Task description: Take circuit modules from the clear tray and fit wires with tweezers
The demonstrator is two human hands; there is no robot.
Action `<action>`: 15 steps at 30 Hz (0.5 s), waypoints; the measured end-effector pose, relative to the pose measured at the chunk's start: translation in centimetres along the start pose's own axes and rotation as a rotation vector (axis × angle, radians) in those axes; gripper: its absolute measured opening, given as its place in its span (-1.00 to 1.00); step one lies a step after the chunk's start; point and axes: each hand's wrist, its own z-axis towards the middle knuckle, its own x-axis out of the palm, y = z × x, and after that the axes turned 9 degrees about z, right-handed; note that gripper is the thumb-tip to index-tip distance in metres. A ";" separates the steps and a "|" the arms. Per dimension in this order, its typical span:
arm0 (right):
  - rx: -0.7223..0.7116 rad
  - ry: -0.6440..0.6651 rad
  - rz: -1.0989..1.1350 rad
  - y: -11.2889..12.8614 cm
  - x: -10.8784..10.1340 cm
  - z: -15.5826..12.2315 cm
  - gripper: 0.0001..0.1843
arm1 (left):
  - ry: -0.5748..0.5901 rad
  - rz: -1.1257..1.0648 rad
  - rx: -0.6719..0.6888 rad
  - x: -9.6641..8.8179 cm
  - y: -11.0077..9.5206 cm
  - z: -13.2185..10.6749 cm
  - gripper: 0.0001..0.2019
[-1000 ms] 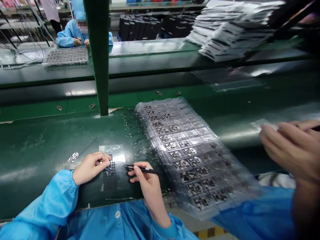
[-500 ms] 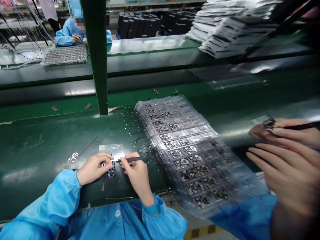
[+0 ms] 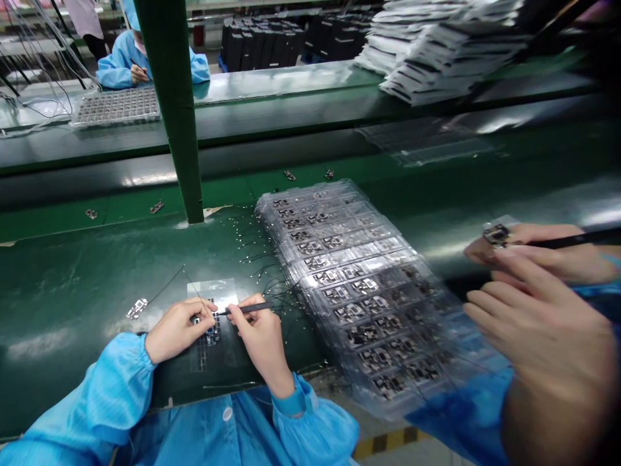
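Observation:
On the green bench, my left hand (image 3: 180,329) is closed in a pinch. A thin dark wire runs into its fingertips, looping up from a small circuit board (image 3: 137,308) lying to its left. My right hand (image 3: 259,331) holds slim black tweezers (image 3: 256,307) like a pen. Their tip is beside the left fingertips. Beneath both hands lies a clear plastic sheet (image 3: 228,290) with a grid of small dark pieces (image 3: 209,338), partly covered by the left hand. The exact contact at the tips is too small to make out.
To my right slants a stack of clear trays (image 3: 334,262) with circuit boards and trailing wires. Beyond it, a co-worker's hands (image 3: 548,310) hold a board and a dark tool. A green post (image 3: 177,116) rises ahead. Another person (image 3: 121,61) sits across, near white stacks (image 3: 436,58).
The view has shifted slightly, moving the scene left. My hands keep nearly the same pose. The co-worker's near hand at the right has closed in on the board.

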 end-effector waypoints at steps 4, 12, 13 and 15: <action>-0.019 -0.048 0.034 0.0 0.4 -0.2 -0.84 | 0.009 0.009 0.039 0.1 0.3 -0.2 -0.73; 0.073 -0.021 0.331 0.6 0.7 0.2 -0.76 | 0.007 0.064 0.047 -0.4 -0.2 0.3 -0.68; 0.082 -0.016 0.383 0.7 0.6 0.2 -0.75 | 0.003 0.072 0.046 -0.4 -0.3 0.3 -0.68; 0.091 -0.008 0.457 0.9 0.3 0.1 -0.74 | -0.006 0.097 0.037 -0.4 -0.3 0.3 -0.69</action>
